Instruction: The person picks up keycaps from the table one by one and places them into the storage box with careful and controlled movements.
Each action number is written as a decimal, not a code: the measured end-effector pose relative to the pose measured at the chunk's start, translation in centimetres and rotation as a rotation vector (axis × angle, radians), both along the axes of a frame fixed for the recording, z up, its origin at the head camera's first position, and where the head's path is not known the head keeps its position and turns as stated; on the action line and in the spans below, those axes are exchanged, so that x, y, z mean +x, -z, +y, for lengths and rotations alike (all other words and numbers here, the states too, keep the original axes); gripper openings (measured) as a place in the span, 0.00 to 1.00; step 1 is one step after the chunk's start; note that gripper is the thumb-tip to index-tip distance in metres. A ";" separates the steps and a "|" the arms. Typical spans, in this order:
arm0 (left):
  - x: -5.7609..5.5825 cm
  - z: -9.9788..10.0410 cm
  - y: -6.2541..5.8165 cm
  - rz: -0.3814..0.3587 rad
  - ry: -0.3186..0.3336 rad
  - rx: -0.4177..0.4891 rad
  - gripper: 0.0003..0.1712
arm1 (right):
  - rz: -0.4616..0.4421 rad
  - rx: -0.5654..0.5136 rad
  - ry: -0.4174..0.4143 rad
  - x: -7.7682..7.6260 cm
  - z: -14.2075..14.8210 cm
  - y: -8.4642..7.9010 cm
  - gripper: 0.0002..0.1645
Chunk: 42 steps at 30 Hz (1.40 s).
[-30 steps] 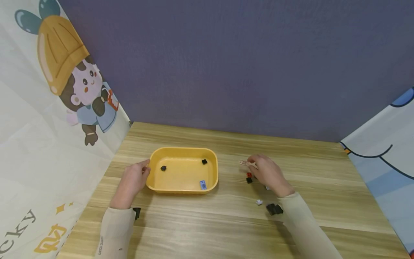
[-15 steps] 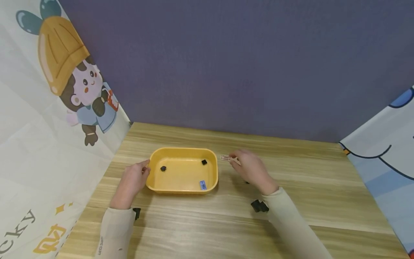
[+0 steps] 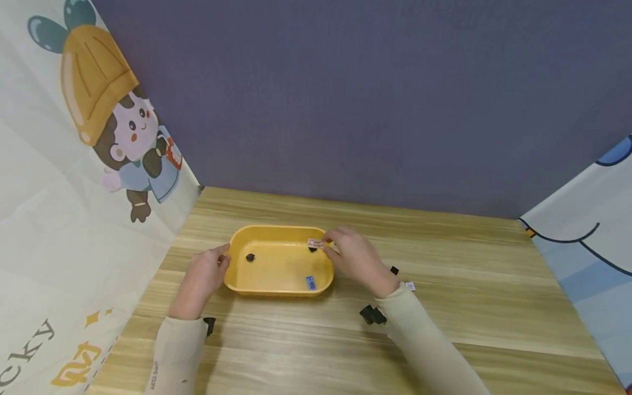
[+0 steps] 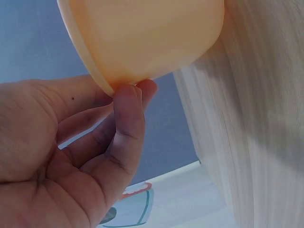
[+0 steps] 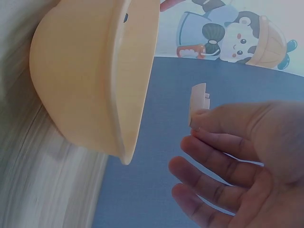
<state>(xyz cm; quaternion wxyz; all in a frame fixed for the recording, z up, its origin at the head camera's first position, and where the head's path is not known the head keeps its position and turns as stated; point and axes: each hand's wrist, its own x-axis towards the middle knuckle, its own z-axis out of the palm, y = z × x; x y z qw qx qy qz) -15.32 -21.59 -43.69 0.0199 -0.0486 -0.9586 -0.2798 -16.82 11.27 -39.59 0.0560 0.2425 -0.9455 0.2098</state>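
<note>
My left hand (image 3: 202, 277) pinches the left end of a yellow plastic basin (image 3: 276, 292); in the left wrist view thumb and fingers meet at the basin's rim (image 4: 90, 57). Between thumb and index finger my right hand (image 3: 357, 260) holds a small whitish rectangular piece with reddish print (image 3: 314, 243), above the basin's right end. Small pegs show along one side of that whitish piece (image 5: 198, 102) in the right wrist view. Inside the basin lie a small dark piece (image 3: 250, 257), a blue printed piece (image 3: 310, 283) and a black piece (image 3: 312, 249), partly covered by the held one.
Black blocks (image 3: 372, 315) lie on the wooden table (image 3: 296, 351) near my right forearm. A small black piece (image 3: 394, 270) and a white piece (image 3: 410, 286) are beyond the right wrist. Another black object (image 3: 209, 326) shows beside the left sleeve. A dark wall (image 3: 345, 109) stands behind.
My right hand has moved left with the whitish printed piece, from the loose pieces on the table to above the basin's right end. The left hand stays at the rim.
</note>
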 end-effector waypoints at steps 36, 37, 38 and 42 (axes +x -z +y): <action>0.0 0.0 -0.1 -0.017 -0.006 -0.021 0.21 | -0.017 0.025 0.191 3.2 10.5 1.1 0.13; 0.0 0.0 -0.1 -0.017 -0.005 -0.019 0.21 | -0.015 0.034 0.198 3.5 11.1 1.3 0.13; 0.0 0.0 -0.1 -0.016 -0.003 -0.019 0.21 | -0.014 0.046 0.205 3.8 11.6 1.4 0.13; 0.0 0.0 -0.1 -0.022 0.000 -0.011 0.22 | -0.025 0.070 0.221 4.7 13.6 2.2 0.12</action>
